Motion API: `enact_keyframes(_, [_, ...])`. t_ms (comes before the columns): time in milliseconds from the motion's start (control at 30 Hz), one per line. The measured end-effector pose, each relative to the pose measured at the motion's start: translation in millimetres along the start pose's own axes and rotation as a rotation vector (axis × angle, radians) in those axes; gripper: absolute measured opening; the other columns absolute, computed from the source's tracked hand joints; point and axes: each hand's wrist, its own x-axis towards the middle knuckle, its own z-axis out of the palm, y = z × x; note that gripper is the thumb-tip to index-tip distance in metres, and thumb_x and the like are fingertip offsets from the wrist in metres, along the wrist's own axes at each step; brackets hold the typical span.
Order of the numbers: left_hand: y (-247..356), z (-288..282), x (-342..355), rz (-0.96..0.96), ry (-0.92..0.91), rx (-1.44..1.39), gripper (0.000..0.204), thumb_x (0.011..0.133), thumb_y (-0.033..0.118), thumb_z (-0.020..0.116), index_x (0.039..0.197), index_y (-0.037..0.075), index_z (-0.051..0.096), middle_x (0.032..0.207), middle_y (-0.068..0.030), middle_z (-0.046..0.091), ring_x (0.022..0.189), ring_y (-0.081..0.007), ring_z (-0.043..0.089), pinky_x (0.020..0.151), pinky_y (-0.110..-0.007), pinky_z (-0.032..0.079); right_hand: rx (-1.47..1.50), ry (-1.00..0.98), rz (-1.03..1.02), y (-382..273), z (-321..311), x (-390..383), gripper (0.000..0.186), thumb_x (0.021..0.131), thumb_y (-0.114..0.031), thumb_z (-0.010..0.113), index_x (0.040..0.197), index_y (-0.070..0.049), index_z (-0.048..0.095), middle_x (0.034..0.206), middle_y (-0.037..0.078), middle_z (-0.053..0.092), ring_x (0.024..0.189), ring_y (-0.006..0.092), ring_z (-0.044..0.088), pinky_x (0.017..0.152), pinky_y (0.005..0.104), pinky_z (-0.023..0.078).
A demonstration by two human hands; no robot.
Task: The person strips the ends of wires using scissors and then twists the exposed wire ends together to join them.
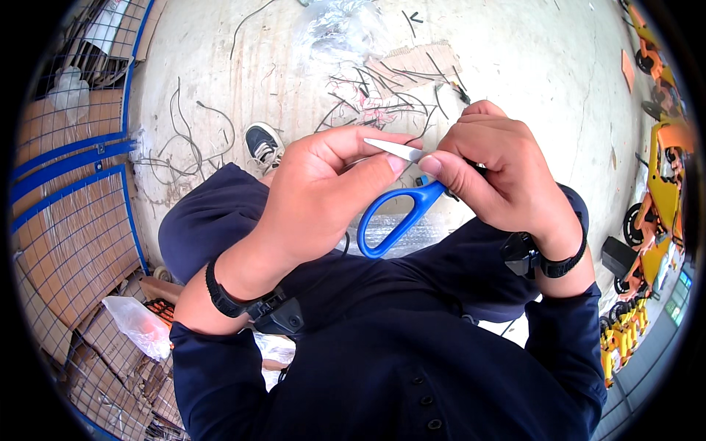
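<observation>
Over my lap, my right hand is closed around a pair of blue-handled scissors near the pivot. One handle loop hangs down toward my lap, and a pale pointed blade reaches left to the fingers of my other hand. My left hand pinches a thin black cable, which shows below the palm; most of it is hidden by the fingers. Thumb and forefinger of the left hand lie close beside the blade. Both wrists wear black straps with small dark devices.
Cut black cables and reddish scraps lie on the floor ahead, by a torn cardboard piece and clear plastic wrap. Loose cable coils lie left. A blue wire-mesh cage holds cardboard. Yellow-orange wheeled machines line the right.
</observation>
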Motion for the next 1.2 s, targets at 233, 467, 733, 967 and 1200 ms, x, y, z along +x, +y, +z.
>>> enact_keyframes(233, [-4,0,2,0.043,0.015,-0.036,0.017,0.091,0.002,0.056,0.104,-0.006,0.063,0.104,-0.0132,0.066,0.092,-0.0132,0.064,0.082,-0.025,0.051,0.023,0.013,0.024,0,1,0,0.026,0.087,-0.021,0.066,0.064,-0.008,0.061,0.051,0.003,0.049,0.046,0.021,0.048,0.06,0.0309,0.036])
enact_keyframes(467, [-3,1,2,0.075,0.052,0.0,0.014,0.091,0.0,0.055,0.1,-0.007,0.064,0.093,-0.0086,0.066,0.087,-0.0089,0.062,0.078,-0.022,0.05,0.033,-0.012,0.032,1,-1,1,0.026,0.087,-0.021,0.066,0.065,-0.008,0.062,0.052,0.003,0.049,0.047,0.0211,0.047,0.06,0.0308,0.036])
enact_keyframes(733, [1,-1,0,0.127,0.051,0.162,0.018,0.09,0.008,0.061,0.103,-0.004,0.068,0.079,-0.0008,0.064,0.07,-0.0017,0.054,0.062,-0.017,0.042,0.105,-0.006,0.055,1,-5,2,0.026,0.087,-0.023,0.066,0.067,-0.007,0.063,0.052,0.003,0.051,0.047,0.0213,0.047,0.059,0.031,0.036])
enact_keyframes(967, [-3,-2,0,0.214,0.066,0.214,0.018,0.09,0.009,0.063,0.102,-0.002,0.07,0.074,0.0025,0.061,0.067,-0.0005,0.049,0.057,-0.017,0.038,0.114,0.008,0.05,1,-5,2,0.026,0.088,-0.023,0.066,0.068,-0.007,0.064,0.052,0.004,0.05,0.047,0.0216,0.047,0.059,0.0312,0.036])
enact_keyframes(1200, [0,-1,-2,0.267,0.099,0.281,0.017,0.09,0.008,0.062,0.101,-0.002,0.069,0.077,0.0011,0.064,0.067,-0.0006,0.049,0.057,-0.016,0.038,0.13,0.172,0.106,6,-7,4,0.027,0.09,-0.021,0.063,0.072,-0.002,0.064,0.053,0.007,0.051,0.048,0.0173,0.047,0.051,0.0305,0.037])
